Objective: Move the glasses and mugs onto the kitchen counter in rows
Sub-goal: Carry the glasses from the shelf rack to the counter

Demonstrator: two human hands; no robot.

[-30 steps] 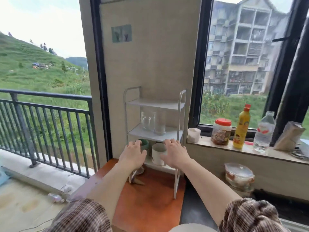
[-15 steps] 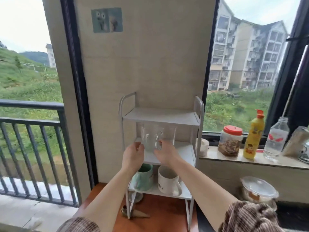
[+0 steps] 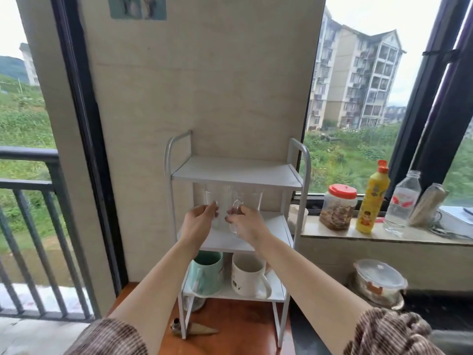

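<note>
A white three-tier rack (image 3: 238, 172) stands on the orange counter (image 3: 230, 326) against the wall. Clear glasses stand close together on its middle shelf. My left hand (image 3: 199, 224) wraps the left clear glass (image 3: 213, 199) from the side. My right hand (image 3: 247, 225) grips the handle of a clear glass mug (image 3: 236, 204) beside it. Another clear glass (image 3: 256, 198) stands behind, to the right. On the bottom shelf sit a green mug (image 3: 207, 274) and a white mug (image 3: 247, 276), its handle pointing right. The top shelf holds nothing.
On the window sill to the right stand a red-lidded jar (image 3: 337, 208), a yellow bottle (image 3: 371, 201), a clear water bottle (image 3: 401, 203) and a small white cup (image 3: 297, 216). A lidded glass container (image 3: 378, 283) sits below. A small cone-shaped object (image 3: 197, 329) lies by the rack's foot.
Both hands rose from the mugs on the bottom shelf to the middle shelf and closed around the clear glasses. The view moved closer to the rack and tilted up.
</note>
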